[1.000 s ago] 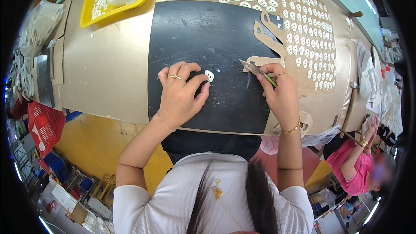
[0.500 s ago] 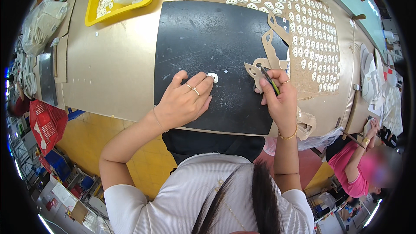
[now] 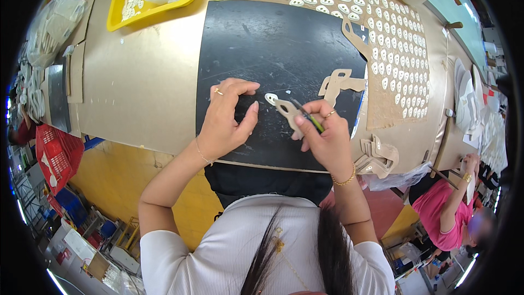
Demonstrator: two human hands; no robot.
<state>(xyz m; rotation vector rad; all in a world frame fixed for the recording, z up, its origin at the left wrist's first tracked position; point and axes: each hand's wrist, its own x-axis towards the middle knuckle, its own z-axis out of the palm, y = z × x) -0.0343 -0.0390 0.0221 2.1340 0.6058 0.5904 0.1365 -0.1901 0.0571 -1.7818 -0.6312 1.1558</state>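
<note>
On a black mat (image 3: 256,38) lies a small white oval piece (image 3: 271,99) with a dark opening in it. My left hand (image 3: 229,114) is just left of it, thumb and fingers apart, holding nothing. My right hand (image 3: 327,136) pinches a beige cut-out template (image 3: 286,110) with an oval hole, its end at or over the white piece's edge; whether they touch I cannot tell. A slim green and black pen-like tool (image 3: 315,122) is also held in that hand. Further right, more beige templates (image 3: 339,83) lie overlapping on the mat.
Rows of white pieces (image 3: 401,49) cover brown sheets at the back and right. A yellow tray (image 3: 112,19) with loose pieces and a plastic bag stands back left. Stacked beige templates (image 3: 382,155) lie by the front right edge. Another person in pink (image 3: 442,213) sits at the right.
My right hand has moved left from the beige templates, bringing one with the tool to the white piece. My left hand has drawn back from the white piece and its fingers have spread.
</note>
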